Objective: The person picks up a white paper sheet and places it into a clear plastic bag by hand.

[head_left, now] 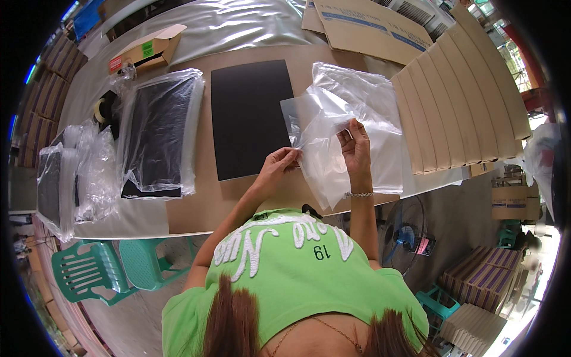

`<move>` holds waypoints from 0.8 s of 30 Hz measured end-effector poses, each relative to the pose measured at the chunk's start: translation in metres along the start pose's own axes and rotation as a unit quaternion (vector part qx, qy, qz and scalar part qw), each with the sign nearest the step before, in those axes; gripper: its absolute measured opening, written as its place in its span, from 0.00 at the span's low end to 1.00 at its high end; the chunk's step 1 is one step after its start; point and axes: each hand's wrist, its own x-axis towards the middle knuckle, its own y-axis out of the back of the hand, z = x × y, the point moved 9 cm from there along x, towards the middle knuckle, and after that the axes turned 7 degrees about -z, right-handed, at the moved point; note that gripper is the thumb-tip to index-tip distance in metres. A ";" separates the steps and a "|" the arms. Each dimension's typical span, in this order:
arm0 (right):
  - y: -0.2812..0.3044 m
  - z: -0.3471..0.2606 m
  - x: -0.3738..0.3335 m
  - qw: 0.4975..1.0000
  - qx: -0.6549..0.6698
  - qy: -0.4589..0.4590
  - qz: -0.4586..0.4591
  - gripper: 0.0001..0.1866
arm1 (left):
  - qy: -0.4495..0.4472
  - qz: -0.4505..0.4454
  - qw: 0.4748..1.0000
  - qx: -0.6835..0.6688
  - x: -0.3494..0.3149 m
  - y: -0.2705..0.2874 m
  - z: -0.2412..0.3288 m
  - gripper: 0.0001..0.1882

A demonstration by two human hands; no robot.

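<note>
A thin see-through plastic bag point(321, 128) hangs between my two hands over the right half of the table. My left hand point(279, 163) pinches its left edge, close to the lower right corner of a flat black sheet point(250, 119). With thumb and fingers closed, my right hand point(357, 149) grips the bag farther right. Part of the bag overlaps the black sheet's right side. Beneath and behind the bag lies a pile of similar plastic bags point(383, 131). To the left, black sheets in plastic point(160, 131) lie stacked.
Folded cardboard pieces point(461, 101) stand in a row at the right. Far left are a small open carton point(148, 50), a tape roll point(105, 111) and plastic-wrapped bundles point(77, 172). Green chairs point(95, 271) and a fan point(404, 235) stand below the table's near edge.
</note>
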 end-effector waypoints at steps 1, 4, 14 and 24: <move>0.009 0.003 0.007 0.999 0.028 -0.017 -0.003 0.04 | -0.008 -0.001 1.000 -0.010 0.000 0.003 0.004 0.12; 0.075 0.022 0.043 0.986 0.124 -0.114 0.007 0.04 | -0.033 0.010 0.999 -0.022 -0.001 0.017 0.021 0.11; 0.251 -0.136 0.096 0.960 -0.037 0.160 0.228 0.06 | -0.201 0.160 0.967 0.005 -0.068 0.140 0.123 0.14; 0.167 -0.247 0.095 0.800 -0.398 0.398 0.208 0.13 | -0.124 0.202 0.971 -0.022 -0.079 0.174 0.120 0.10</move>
